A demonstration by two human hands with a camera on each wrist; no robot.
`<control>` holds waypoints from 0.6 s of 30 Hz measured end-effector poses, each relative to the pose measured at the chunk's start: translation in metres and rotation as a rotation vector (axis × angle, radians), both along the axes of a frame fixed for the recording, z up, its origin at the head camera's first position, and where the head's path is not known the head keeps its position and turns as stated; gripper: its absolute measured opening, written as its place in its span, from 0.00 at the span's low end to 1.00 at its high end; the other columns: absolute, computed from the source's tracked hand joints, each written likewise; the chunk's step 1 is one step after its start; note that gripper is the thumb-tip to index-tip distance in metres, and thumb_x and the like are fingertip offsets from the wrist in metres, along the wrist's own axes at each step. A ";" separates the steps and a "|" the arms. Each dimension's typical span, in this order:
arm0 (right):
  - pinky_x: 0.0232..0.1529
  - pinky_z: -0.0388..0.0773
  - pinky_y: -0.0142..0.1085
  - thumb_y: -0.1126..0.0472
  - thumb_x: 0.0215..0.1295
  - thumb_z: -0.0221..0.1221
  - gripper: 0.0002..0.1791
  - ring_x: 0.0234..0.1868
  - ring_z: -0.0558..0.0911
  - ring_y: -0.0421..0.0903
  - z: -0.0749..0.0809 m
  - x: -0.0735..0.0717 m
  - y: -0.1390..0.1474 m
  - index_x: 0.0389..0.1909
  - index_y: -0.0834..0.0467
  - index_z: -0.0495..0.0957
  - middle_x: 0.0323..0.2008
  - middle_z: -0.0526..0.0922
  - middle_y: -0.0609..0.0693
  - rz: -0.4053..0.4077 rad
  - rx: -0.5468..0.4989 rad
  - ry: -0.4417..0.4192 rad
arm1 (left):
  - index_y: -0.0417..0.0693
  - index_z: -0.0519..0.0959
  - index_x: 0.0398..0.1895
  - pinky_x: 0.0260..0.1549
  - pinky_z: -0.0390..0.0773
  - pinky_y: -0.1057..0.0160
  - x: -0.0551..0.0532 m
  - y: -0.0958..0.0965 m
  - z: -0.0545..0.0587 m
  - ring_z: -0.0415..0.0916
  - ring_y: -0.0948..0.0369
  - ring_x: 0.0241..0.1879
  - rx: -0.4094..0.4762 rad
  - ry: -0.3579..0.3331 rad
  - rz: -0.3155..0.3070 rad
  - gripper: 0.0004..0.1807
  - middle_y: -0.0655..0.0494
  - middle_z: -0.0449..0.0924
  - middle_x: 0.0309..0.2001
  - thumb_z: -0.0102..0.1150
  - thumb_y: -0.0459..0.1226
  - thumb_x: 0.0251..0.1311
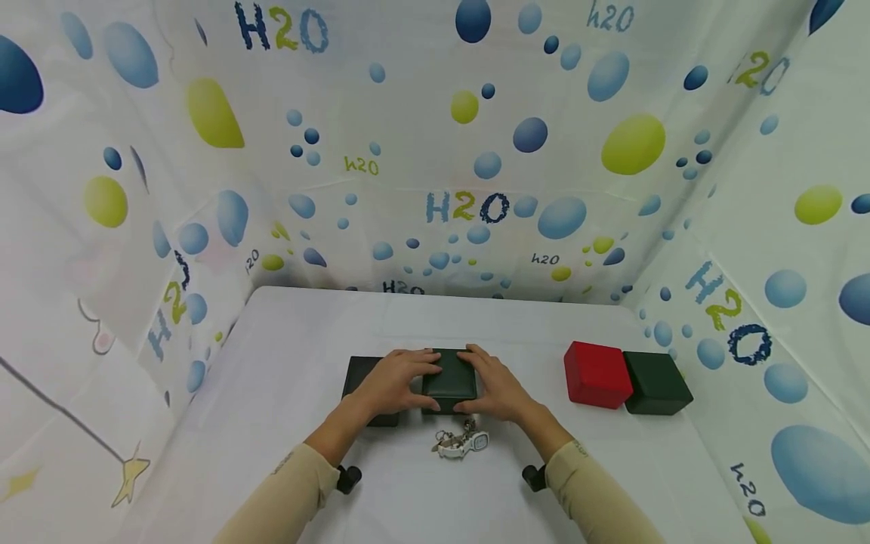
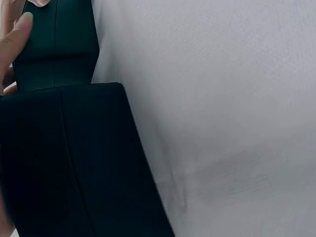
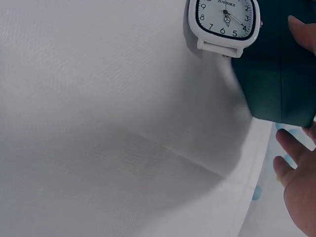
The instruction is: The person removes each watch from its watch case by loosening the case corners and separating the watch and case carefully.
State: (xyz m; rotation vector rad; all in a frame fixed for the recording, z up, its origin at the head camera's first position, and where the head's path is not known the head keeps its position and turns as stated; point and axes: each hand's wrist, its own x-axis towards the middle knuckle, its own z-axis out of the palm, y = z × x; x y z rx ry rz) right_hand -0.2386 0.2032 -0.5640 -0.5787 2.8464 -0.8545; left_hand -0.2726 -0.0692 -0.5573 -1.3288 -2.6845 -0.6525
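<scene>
A dark green box (image 1: 449,372) with a lidded top sits on the table between the two hands. My left hand (image 1: 394,381) holds its left side, thumb at the near edge and fingers at the lid. My right hand (image 1: 501,387) grips the right side, thumb in front and a finger at the back corner; in the right wrist view the other fingers (image 3: 291,148) spread beyond the box. Partly hidden by the left hand and wrist is a darker box (image 1: 359,372). Just in front of the held box lies a white wristwatch (image 3: 226,19), with other metallic pieces beside it in the head view.
To the right, a red box (image 1: 598,375) stands against another dark green box (image 1: 657,384). White cloth (image 1: 299,332) covers the table. Patterned curtains (image 1: 421,136) with blue and green spots close off the back and both sides.
</scene>
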 end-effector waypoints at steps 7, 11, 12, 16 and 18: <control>0.74 0.61 0.65 0.41 0.55 0.77 0.57 0.83 0.53 0.59 -0.003 0.000 0.000 0.81 0.45 0.57 0.84 0.48 0.55 -0.006 -0.095 -0.082 | 0.56 0.84 0.63 0.69 0.71 0.49 0.002 0.002 0.003 0.76 0.61 0.68 -0.016 0.065 -0.052 0.34 0.62 0.80 0.67 0.75 0.58 0.54; 0.75 0.61 0.65 0.45 0.52 0.80 0.60 0.82 0.55 0.60 -0.007 0.000 0.002 0.82 0.44 0.54 0.83 0.52 0.57 -0.003 -0.144 -0.120 | 0.56 0.84 0.63 0.68 0.73 0.50 0.004 0.004 0.004 0.77 0.62 0.67 -0.011 0.069 -0.069 0.32 0.61 0.81 0.65 0.75 0.56 0.55; 0.74 0.61 0.64 0.46 0.51 0.81 0.61 0.81 0.58 0.60 -0.008 -0.001 0.003 0.82 0.43 0.53 0.82 0.54 0.56 -0.002 -0.156 -0.126 | 0.56 0.84 0.63 0.69 0.73 0.50 0.004 0.005 0.004 0.77 0.62 0.68 -0.015 0.066 -0.071 0.33 0.61 0.81 0.66 0.76 0.56 0.55; 0.74 0.63 0.63 0.48 0.49 0.82 0.64 0.78 0.63 0.59 -0.014 -0.002 0.003 0.82 0.40 0.51 0.80 0.60 0.52 0.001 -0.186 -0.137 | 0.56 0.82 0.65 0.71 0.69 0.47 0.006 0.003 0.006 0.75 0.60 0.70 -0.057 0.036 -0.070 0.35 0.59 0.78 0.70 0.80 0.51 0.52; 0.73 0.63 0.64 0.50 0.48 0.83 0.64 0.78 0.63 0.60 -0.017 -0.002 0.003 0.82 0.41 0.51 0.80 0.60 0.53 0.006 -0.214 -0.132 | 0.56 0.80 0.66 0.73 0.67 0.47 0.007 0.002 0.007 0.73 0.59 0.71 -0.088 0.020 -0.069 0.37 0.59 0.76 0.71 0.81 0.49 0.51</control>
